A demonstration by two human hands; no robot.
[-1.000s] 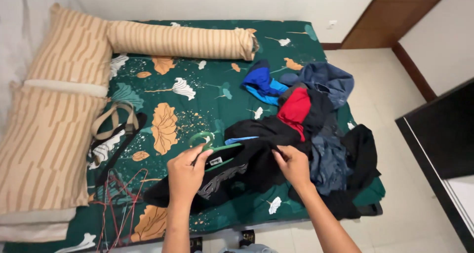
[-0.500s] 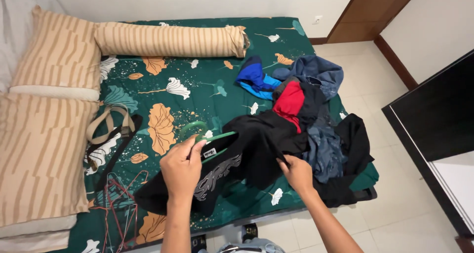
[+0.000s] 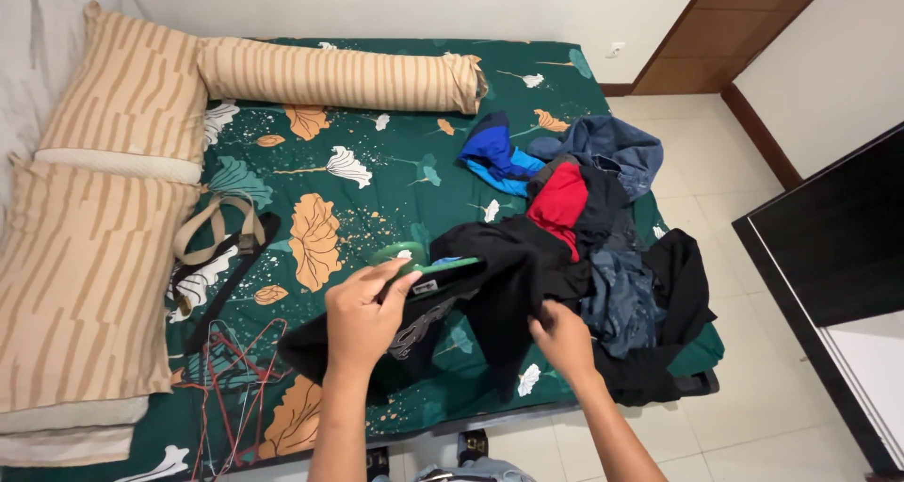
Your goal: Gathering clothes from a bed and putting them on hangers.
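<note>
A black garment with a green collar (image 3: 471, 284) is lifted off the bed's front part. My left hand (image 3: 363, 317) grips it at the green collar edge, and my right hand (image 3: 562, 339) pinches its black cloth lower right. The garment hangs between the two hands, with a pale print showing on its front. Just to the right lies a pile of clothes (image 3: 603, 228) with red, blue, denim and black pieces.
The bed has a dark green floral sheet (image 3: 367, 200). Striped beige pillows (image 3: 85, 275) line the left side and a striped bolster (image 3: 339, 72) lies along the far edge. A tan and black strap (image 3: 221, 242) lies left of centre. A dark cabinet (image 3: 829, 284) stands on the right.
Both hands have raised the black garment a little and spread it; the left hand shifted right along the green collar. The camera view moved slightly closer.
</note>
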